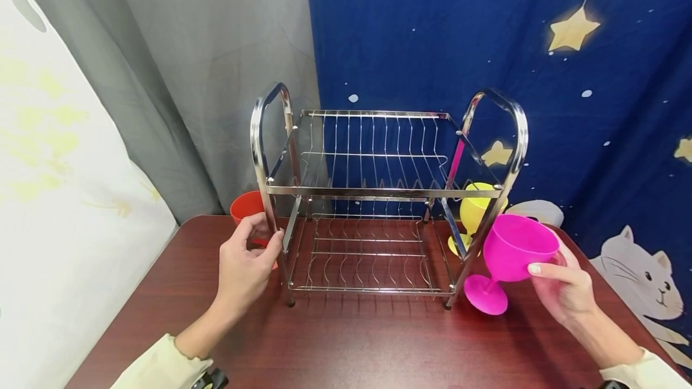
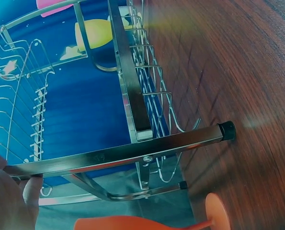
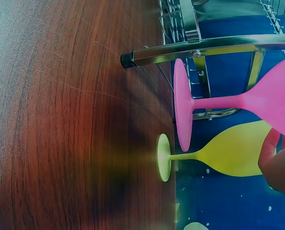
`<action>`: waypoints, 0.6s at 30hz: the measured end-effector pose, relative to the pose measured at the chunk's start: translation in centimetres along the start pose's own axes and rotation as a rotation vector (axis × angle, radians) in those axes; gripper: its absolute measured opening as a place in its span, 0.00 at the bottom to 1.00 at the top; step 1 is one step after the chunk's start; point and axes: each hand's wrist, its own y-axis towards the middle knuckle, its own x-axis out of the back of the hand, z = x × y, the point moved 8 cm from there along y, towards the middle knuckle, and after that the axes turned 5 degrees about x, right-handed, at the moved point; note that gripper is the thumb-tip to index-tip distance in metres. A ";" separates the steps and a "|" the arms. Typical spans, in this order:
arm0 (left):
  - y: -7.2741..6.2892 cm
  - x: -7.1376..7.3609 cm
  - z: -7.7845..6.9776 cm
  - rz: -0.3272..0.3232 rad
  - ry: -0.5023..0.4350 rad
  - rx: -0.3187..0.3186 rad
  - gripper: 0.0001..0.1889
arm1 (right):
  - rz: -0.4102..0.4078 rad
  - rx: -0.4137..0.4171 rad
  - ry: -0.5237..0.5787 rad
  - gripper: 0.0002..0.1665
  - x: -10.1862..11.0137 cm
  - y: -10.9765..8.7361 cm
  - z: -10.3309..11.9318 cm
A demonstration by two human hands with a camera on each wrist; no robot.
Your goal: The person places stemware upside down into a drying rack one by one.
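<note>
A two-tier chrome dish rack [image 1: 384, 192] stands on the table. My left hand [image 1: 245, 260] grips its left front post, thumb and fingers around the metal; the left wrist view shows the same hand [image 2: 10, 199] at the edge. On the right, my right hand [image 1: 567, 287] holds a magenta plastic goblet [image 1: 516, 251] by its bowl, thumb on the near side. The goblet leans slightly beside the rack's right front leg; whether its foot [image 3: 182, 105] touches the table I cannot tell. Both rack tiers hold nothing.
A yellow goblet [image 1: 474, 212] stands behind the magenta one at the rack's right. A red-orange goblet [image 1: 245, 204] stands at the left, partly hidden by my left hand. Grey and blue curtains [image 1: 411, 29] hang behind the brown table [image 1: 367, 347].
</note>
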 end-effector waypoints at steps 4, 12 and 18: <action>0.0 0.0 0.0 0.001 0.000 -0.004 0.15 | 0.015 -0.032 -0.038 0.38 -0.1 -0.2 0.0; 0.0 -0.1 0.0 0.000 -0.020 -0.004 0.15 | 0.155 -0.037 0.149 0.40 0.0 -0.4 -0.2; -0.1 0.0 -0.1 -0.005 -0.021 -0.005 0.15 | 0.240 -0.068 0.245 0.41 0.0 -0.5 -0.7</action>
